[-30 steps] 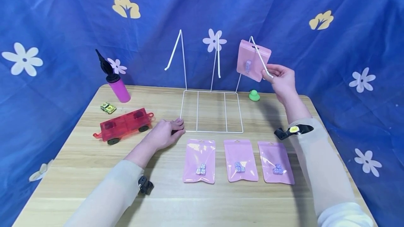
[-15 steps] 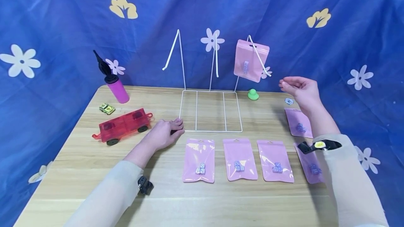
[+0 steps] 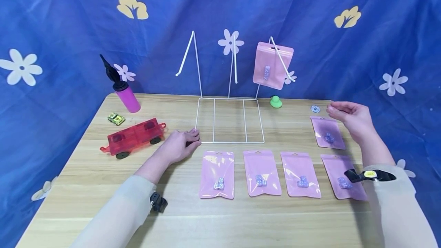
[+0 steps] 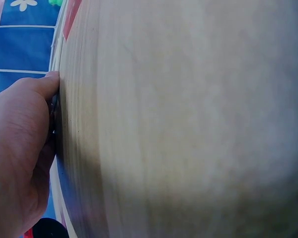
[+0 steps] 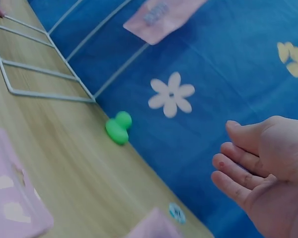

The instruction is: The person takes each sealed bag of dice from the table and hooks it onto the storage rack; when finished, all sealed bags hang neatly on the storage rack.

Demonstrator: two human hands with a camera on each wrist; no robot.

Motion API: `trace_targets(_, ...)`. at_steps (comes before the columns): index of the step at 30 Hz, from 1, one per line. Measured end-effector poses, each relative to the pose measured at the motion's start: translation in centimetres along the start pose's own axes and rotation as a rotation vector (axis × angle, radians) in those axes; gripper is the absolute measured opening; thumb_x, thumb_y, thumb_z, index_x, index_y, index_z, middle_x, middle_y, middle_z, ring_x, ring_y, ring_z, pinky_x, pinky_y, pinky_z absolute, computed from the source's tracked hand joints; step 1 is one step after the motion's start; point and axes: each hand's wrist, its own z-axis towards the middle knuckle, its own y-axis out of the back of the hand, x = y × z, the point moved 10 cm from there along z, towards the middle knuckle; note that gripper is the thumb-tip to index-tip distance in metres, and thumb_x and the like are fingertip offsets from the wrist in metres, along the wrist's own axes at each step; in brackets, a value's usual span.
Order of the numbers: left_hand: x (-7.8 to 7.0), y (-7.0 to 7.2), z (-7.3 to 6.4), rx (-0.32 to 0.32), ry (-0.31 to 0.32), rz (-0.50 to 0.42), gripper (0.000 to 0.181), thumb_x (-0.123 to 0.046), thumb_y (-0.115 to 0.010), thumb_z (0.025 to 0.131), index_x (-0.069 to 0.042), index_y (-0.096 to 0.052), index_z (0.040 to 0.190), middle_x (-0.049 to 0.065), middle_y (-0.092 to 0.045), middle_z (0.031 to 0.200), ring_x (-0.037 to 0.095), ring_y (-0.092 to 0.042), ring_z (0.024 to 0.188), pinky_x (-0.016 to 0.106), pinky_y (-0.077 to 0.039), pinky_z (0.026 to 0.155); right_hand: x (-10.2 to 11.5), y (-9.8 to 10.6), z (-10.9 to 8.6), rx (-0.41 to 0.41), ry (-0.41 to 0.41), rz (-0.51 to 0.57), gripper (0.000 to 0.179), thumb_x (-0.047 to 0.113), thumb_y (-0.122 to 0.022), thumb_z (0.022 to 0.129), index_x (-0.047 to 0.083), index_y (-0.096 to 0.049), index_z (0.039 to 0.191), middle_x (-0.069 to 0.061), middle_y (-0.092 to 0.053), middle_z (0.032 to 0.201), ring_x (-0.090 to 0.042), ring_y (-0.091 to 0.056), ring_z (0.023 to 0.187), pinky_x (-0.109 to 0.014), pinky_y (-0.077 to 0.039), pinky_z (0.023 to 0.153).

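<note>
**Right hand [image 3: 355,122] clear of pink pouch [image 3: 273,58]**

We observed the hand shift farther toward 4 o'clock, fingers loosely bent, holding nothing. The pouch hung from the wire rack [image 3: 231,142] at 2 o'clock; the left hand [image 3: 180,146] touched the rack's 7 o'clock corner, grip indeterminate.

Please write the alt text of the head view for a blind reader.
A person's left hand touches a white wire rack where one pink bag of dice hangs; the empty right hand hovers near one of five more bags lying on the table.
</note>
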Motion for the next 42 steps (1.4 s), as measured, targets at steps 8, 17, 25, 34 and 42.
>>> trace_targets(8, 0.0, 0.2, 0.0, -0.007, 0.001, -0.003, 0.037, -0.02, -0.076, 0.1, 0.003, -0.073, 0.128, 0.018, -0.066, 0.137, 0.031, -0.059, 0.134, 0.048, -0.047, 0.111, -4.0, 3.2, -1.5, -0.034, -0.169, -0.328, 0.062, 0.038, -0.077, 0.099, -0.002, -0.059, 0.142, 0.019, -0.071, 0.102, 0.0, -0.069, 0.097, -0.011, -0.055, 0.08)
trace_targets(17, -0.1, 0.1, 0.1, -0.006, -0.001, -0.009, 0.037, -0.02, -0.076, 0.1, 0.003, -0.072, 0.129, 0.019, -0.065, 0.137, 0.031, -0.058, 0.134, 0.048, -0.047, 0.111, -8.3, 5.8, -2.1, -0.041, -0.218, -0.415, 0.059, 0.033, -0.078, 0.099, -0.006, -0.06, 0.139, 0.021, -0.068, 0.094, 0.002, -0.065, 0.088, -0.011, -0.054, 0.076)
trace_targets(25, 0.1, 0.0, 0.1, -0.001, 0.013, -0.025, 0.038, -0.02, -0.076, 0.1, 0.004, -0.072, 0.129, 0.019, -0.065, 0.137, 0.032, -0.058, 0.135, 0.048, -0.046, 0.112, -11.2, 6.6, -2.6, -0.099, -0.377, -0.523, 0.066, 0.039, -0.076, 0.099, -0.006, -0.057, 0.144, -0.024, -0.061, 0.134, -0.03, -0.058, 0.111, -0.022, -0.049, 0.077)
trace_targets(34, 0.1, 0.0, 0.1, 0.002, 0.025, -0.03, 0.038, -0.02, -0.076, 0.1, 0.003, -0.072, 0.13, 0.018, -0.064, 0.139, 0.031, -0.057, 0.136, 0.048, -0.045, 0.112, -13.5, 6.5, -2.7, -0.104, -0.501, -0.461, 0.092, 0.051, -0.082, 0.091, -0.004, -0.046, 0.155, -0.029, -0.051, 0.147, -0.039, -0.051, 0.124, -0.031, -0.046, 0.082)
trace_targets(42, 0.2, -0.1, 0.1, 0.001, 0.028, -0.025, 0.038, -0.021, -0.076, 0.1, 0.002, -0.072, 0.13, 0.018, -0.064, 0.139, 0.031, -0.056, 0.137, 0.048, -0.045, 0.112, -14.8, 6.1, -2.3, -0.078, -0.569, -0.407, 0.075, 0.031, -0.079, 0.097, -0.002, -0.047, 0.157, -0.031, -0.054, 0.147, -0.038, -0.059, 0.117, -0.021, -0.05, 0.064)
